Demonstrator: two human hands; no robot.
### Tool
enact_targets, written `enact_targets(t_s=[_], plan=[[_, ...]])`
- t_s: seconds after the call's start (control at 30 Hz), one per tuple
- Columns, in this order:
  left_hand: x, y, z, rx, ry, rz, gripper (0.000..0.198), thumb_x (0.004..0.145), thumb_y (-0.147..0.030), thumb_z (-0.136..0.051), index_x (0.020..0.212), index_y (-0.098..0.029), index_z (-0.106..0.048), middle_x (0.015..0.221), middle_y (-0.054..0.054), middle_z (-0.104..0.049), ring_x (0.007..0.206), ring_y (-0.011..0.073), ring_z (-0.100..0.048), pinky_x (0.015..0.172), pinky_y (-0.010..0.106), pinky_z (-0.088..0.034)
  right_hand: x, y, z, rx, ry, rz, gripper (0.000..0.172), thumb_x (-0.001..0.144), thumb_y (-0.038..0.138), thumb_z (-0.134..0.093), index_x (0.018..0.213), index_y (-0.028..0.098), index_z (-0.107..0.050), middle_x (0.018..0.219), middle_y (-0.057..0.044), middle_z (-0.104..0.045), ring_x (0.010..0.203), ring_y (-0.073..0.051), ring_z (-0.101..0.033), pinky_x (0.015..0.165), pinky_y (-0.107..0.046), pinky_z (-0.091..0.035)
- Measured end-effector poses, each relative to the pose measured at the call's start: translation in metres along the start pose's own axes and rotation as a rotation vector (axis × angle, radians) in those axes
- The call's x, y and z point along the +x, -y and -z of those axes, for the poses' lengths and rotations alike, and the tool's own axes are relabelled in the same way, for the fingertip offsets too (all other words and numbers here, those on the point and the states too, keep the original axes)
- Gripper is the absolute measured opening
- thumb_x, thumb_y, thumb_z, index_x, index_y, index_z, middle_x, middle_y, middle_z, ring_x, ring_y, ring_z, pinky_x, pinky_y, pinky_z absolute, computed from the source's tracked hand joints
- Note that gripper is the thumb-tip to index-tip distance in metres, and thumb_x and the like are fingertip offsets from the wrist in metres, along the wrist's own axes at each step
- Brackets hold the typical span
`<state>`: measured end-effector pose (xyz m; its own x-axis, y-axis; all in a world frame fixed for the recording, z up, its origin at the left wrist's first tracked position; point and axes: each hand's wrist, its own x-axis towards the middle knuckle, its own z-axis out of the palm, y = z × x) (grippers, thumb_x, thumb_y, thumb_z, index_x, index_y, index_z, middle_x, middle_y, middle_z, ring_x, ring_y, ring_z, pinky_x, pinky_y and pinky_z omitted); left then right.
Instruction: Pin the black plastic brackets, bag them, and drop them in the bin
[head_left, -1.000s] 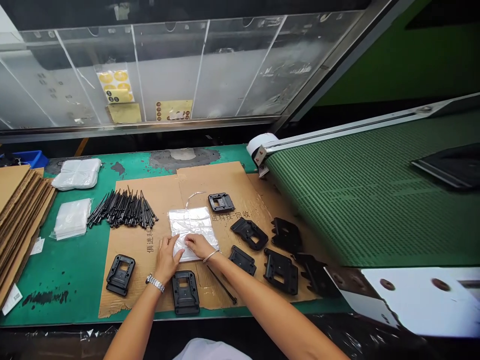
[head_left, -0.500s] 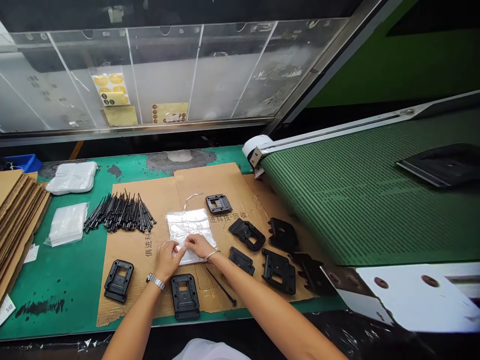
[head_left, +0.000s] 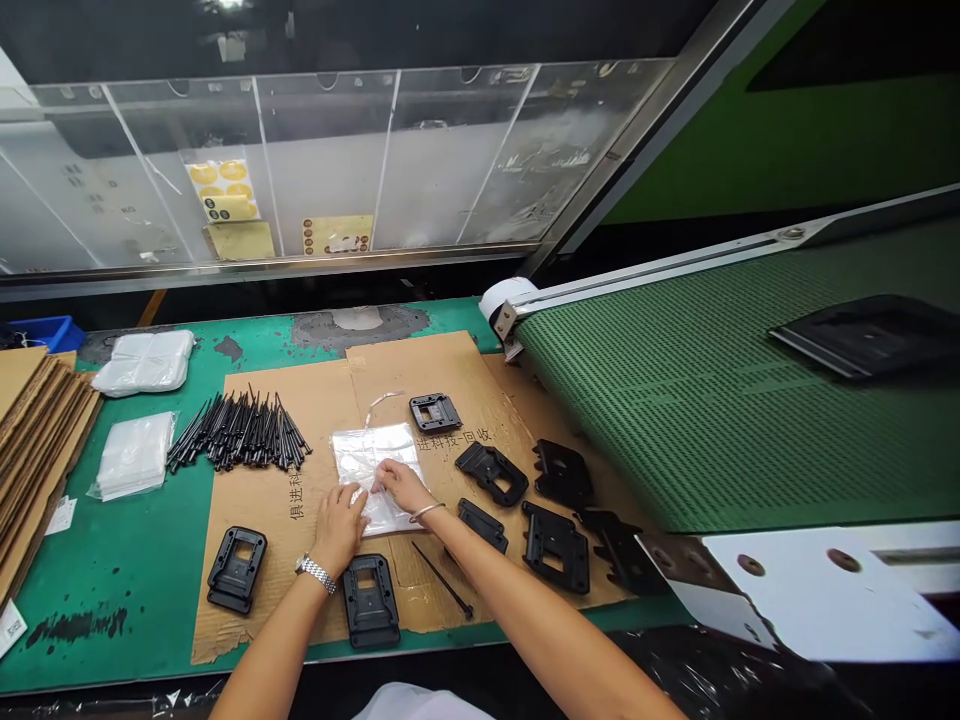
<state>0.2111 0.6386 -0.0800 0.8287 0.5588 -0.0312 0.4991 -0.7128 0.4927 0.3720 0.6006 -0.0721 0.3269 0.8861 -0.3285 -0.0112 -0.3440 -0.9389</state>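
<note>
My hands rest on a clear plastic bag [head_left: 373,475] lying flat on a brown cardboard sheet [head_left: 285,440]. My left hand [head_left: 339,530], with a metal wristwatch, holds the bag's lower left edge. My right hand [head_left: 401,487], with a thin bracelet, has its fingertips on the bag's middle. Several black plastic brackets lie around them, with the nearest [head_left: 371,600] just below my left hand. A bundle of black cable ties [head_left: 236,435] lies to the left, and a single tie [head_left: 442,580] lies below my right forearm.
A green conveyor belt [head_left: 712,400] runs along the right, carrying a black part [head_left: 870,335]. Stacked cardboard sheets [head_left: 37,450] stand at the far left, beside two piles of white plastic bags [head_left: 142,362]. A blue bin [head_left: 37,333] sits behind them.
The view has drifted slightly. My hands have shifted a little on the bag, with my left hand lower and less pinched. The black part on the belt sits further left.
</note>
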Motion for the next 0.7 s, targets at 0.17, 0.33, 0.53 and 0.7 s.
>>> enact_targets(t_s=[0.17,0.33,0.53,0.7], plan=[[0.002,0.004,0.000,-0.042,-0.052,0.008,0.031,0.075,-0.021,-0.051,0.106,-0.023,-0.056,0.115,0.007,-0.054,0.105,0.0251,-0.044,0.085,0.042,-0.038,-0.015,0.036,0.004,0.261,0.056,0.061,0.045,0.064,0.063,-0.053,0.068,0.020,-0.039,0.052,0.005,-0.046,0.052,-0.010,-0.045,0.059,-0.026,-0.038],[-0.009,-0.011,0.025,-0.312,-0.478,0.062,0.051,0.081,-0.034,-0.041,0.127,-0.013,-0.034,0.127,0.017,-0.040,0.121,0.0254,-0.033,0.098,0.044,-0.028,-0.046,0.053,-0.002,0.342,0.205,0.024,0.048,0.061,0.062,-0.061,0.070,0.019,-0.042,0.045,0.006,-0.046,0.041,-0.009,-0.042,0.047,-0.024,-0.034],[-0.016,-0.042,0.064,-0.479,-0.241,-0.029,0.035,0.077,-0.046,-0.050,0.097,-0.020,-0.060,0.089,0.005,-0.063,0.089,0.0199,-0.054,0.095,0.045,-0.026,-0.085,0.058,-0.019,0.475,0.242,-0.033,0.049,0.064,0.062,-0.060,0.071,0.015,-0.048,0.046,0.007,-0.046,0.040,-0.006,-0.041,0.042,-0.021,-0.032],[-0.028,-0.045,0.079,-0.639,-0.262,0.059,0.028,0.077,-0.041,-0.051,0.065,-0.017,-0.062,0.063,0.002,-0.059,0.066,0.0148,-0.050,0.070,0.030,-0.039,-0.114,0.060,-0.012,0.529,0.324,-0.128,0.052,0.062,0.062,-0.062,0.076,0.014,-0.052,0.056,0.002,-0.057,0.048,-0.010,-0.051,0.047,-0.022,-0.039]])
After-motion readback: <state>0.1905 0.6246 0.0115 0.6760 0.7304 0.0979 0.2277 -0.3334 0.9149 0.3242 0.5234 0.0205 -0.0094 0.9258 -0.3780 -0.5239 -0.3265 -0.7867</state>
